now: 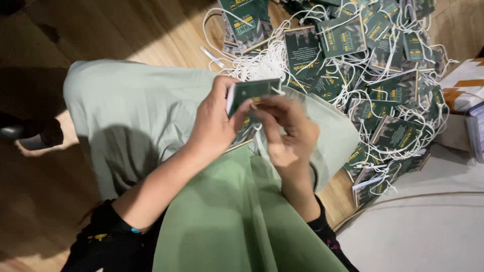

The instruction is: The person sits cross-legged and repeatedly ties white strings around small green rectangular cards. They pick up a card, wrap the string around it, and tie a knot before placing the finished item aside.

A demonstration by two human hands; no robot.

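My left hand [214,126] grips a small dark green booklet [252,90] by its left edge, held above my lap. My right hand [287,133] pinches at the booklet's lower right corner, where a white cord [276,91] comes off it. Both hands hover over pale green cloth [136,111] that covers my knees. Another green booklet [245,133] lies on the cloth just beneath the hands, partly hidden by them.
A big heap of the same green booklets [373,85] tangled with white cords [262,63] spreads over the wooden floor [126,30] ahead and to the right. A white and orange box [466,85] and a pale mat [428,221] lie at the right.
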